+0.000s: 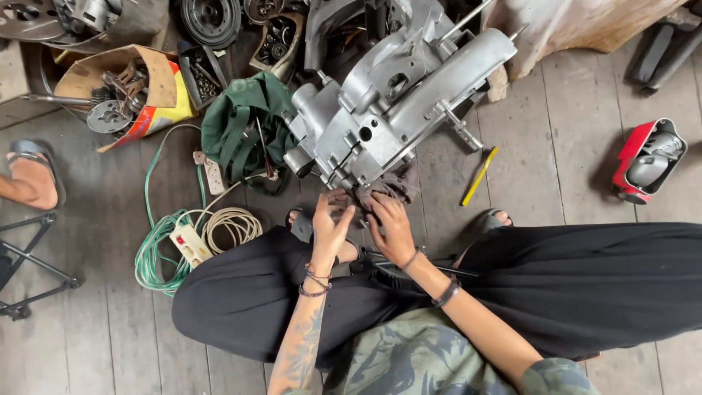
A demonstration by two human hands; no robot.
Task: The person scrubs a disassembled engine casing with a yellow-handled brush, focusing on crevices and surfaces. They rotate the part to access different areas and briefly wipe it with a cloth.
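A large silver metal engine casing (395,95) lies on the wooden floor in front of my knees. A dark rag (391,185) hangs at its near end. My left hand (330,225) is raised at the casing's lower corner, fingers curled and pinching something small that I cannot make out. My right hand (391,228) presses on the dark rag just under the casing. Both wrists wear dark bands. I sit cross-legged in black trousers.
A green bag (245,128) with tools lies left of the casing. Coiled green and white cables with a power strip (190,243) lie at my left knee. A yellow-handled tool (479,176), a red box (647,159), a cardboard box of parts (124,88) and another person's sandalled foot (33,179) are around.
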